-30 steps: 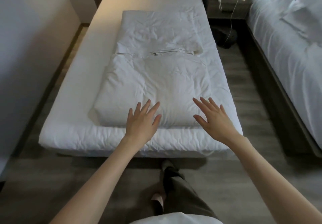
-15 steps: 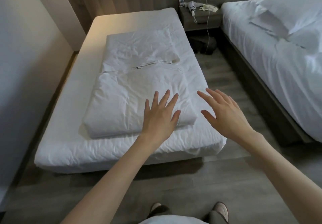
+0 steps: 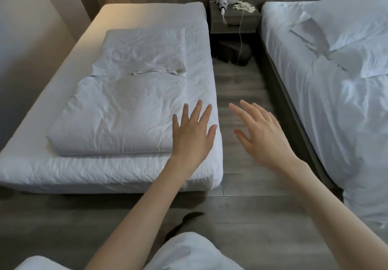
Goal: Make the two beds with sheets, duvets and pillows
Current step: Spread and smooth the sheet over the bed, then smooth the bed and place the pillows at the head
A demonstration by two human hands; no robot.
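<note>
Folded duvet (image 3: 126, 110) left of hands (image 3: 192, 137), empty-palmed

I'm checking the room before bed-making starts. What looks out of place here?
The left bed has its duvet folded in a stack, not spread. A dark bag lies on the floor below the cluttered nightstand.

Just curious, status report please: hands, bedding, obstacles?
Left hand open, right hand open, both empty. Folded duvet on left bed, unspread. Nothing in the way.

Dim, cool daylight with a warm glow at top left; wide-angle bending at edges, slight softness.
</note>
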